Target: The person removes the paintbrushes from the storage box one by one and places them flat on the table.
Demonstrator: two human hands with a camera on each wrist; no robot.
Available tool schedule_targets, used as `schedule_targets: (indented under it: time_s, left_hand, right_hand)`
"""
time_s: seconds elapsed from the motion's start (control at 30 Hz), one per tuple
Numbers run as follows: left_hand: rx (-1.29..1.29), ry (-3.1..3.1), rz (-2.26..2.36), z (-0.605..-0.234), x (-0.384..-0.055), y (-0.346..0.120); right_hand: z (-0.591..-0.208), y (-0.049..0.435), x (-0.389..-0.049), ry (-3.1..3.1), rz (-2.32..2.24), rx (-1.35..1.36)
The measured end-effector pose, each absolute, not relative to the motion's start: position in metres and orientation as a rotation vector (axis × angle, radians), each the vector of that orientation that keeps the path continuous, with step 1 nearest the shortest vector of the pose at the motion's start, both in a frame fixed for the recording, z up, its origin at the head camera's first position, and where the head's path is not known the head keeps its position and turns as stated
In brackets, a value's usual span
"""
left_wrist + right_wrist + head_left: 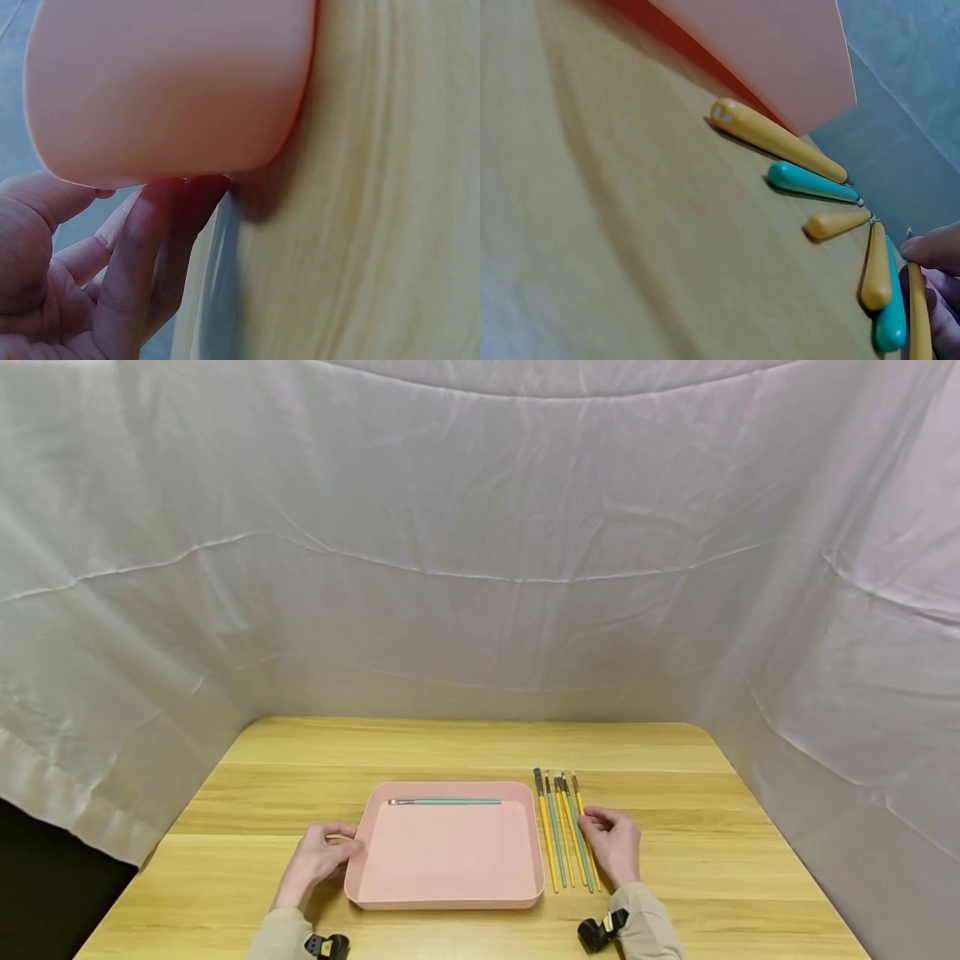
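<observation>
A pink tray [446,860] lies on the table, with one teal-handled paintbrush [457,802] along its far side. My left hand [321,857] is at the tray's left wall, thumb over the rim and fingers against the outside. The left wrist view shows those fingers [142,255] touching the pink wall. To the right of the tray, several yellow and teal paintbrushes [553,835] lie side by side, bristles pointing away. My right hand [613,842] pinches the rightmost one, a yellow-handled paintbrush [920,319], between thumb and fingers.
The wooden table [465,747] has rounded far corners. Pale grey cloth [480,635] hangs behind it and on both sides. A small black camera is strapped to each wrist, near the table's front.
</observation>
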State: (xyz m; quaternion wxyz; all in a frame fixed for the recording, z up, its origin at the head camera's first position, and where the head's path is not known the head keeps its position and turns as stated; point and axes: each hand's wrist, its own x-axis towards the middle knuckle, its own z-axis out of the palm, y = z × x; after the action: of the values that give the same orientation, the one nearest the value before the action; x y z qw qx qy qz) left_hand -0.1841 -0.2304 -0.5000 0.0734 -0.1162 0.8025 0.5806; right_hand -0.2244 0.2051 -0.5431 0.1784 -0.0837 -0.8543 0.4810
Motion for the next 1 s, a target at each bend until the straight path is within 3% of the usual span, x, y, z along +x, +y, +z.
schedule_targets:
  time_s: [1.0]
  left_hand:
    - [-0.294,2.383,1.758,-0.5006,-0.1847,-0.233]
  right_hand:
    - [-0.5435,0.2016,-0.2248,-2.433,1.245,-0.231]
